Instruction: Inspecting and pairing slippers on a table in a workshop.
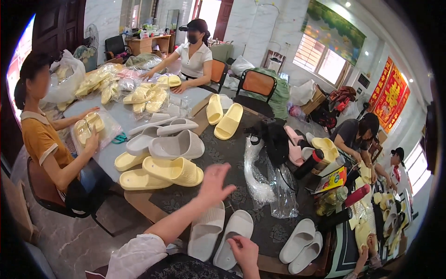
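On the dark patterned table (pixel 223 153), the left hand (pixel 214 182) hovers with fingers spread wide, holding nothing, above a pair of white slippers (pixel 220 235). The right hand (pixel 245 251) rests on the near end of the right slipper, fingers curled lightly on it. Yellow slippers (pixel 160 174) lie just left of the open hand.

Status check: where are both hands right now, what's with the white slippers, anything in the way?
Left hand open, raised above table, holding nothing. Right hand resting on right slipper of white slipper pair at table edge. Clear plastic bags and yellow slippers lie close by.
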A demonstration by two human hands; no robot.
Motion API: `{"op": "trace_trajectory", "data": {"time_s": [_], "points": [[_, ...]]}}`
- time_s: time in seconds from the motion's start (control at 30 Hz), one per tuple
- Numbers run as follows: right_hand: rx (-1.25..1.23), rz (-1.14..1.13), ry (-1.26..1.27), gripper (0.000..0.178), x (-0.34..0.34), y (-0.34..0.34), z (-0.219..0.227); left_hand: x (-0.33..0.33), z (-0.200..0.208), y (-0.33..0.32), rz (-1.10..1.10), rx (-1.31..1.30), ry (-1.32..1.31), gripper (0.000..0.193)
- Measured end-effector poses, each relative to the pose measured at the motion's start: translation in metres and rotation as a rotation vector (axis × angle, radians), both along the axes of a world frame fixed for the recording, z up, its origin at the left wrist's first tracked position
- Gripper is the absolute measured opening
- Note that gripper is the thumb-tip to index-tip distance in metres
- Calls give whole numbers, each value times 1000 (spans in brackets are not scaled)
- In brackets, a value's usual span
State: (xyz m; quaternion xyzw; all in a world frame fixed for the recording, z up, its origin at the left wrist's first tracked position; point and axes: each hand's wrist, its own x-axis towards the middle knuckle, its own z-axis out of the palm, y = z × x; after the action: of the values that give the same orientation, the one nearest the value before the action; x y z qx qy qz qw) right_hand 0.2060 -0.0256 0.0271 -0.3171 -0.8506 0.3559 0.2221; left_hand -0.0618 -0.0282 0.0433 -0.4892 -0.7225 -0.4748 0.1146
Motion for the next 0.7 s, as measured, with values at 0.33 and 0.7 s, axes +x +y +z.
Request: {"op": "trace_trajectory", "data": {"time_s": [0.33,0.7], "points": [[68,114,-134,59,-1,0,-11,-182,39,-72,952,-109,295,76],[211,49,-225,79,-16,-8,-14,-160,33,-107,655,378,447,38]]}}
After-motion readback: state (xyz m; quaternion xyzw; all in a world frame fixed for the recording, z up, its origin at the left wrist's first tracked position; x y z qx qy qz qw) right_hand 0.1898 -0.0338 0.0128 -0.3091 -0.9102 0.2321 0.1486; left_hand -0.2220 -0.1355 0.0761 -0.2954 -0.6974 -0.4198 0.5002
